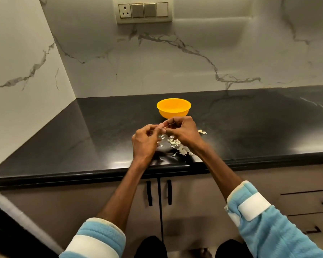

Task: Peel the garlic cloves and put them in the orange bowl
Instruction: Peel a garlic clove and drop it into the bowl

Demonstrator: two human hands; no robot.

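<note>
Left fingers (153, 129) pinched a garlic clove (161, 126); right fingers (172, 122) curled onto its other end, apparently pulling skin, so mid-peel by my read. Peel scraps (175, 142) lay on the bench (101, 136) just below the fingers, and the orange bowl (172, 113) stood just beyond them, contents not discernible. Next move likely needs the last skin stripped, then a short forward reach to drop the clove in.
</note>
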